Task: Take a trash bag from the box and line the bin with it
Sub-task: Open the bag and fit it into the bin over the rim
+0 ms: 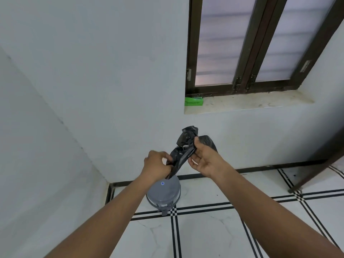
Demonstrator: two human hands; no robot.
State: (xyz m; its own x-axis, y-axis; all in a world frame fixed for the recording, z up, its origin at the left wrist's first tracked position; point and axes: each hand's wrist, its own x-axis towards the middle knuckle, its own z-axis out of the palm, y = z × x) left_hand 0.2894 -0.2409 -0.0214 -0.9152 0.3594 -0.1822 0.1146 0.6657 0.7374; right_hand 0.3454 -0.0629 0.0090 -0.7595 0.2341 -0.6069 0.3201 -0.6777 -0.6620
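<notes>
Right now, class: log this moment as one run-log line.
stage: opening bag | left hand: grips trash bag | right hand: grips bag | bin: lid closed, unlined | box: on sill

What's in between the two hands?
In the head view, a crumpled black trash bag stretches between the left hand and right hand; both grip it.
</notes>
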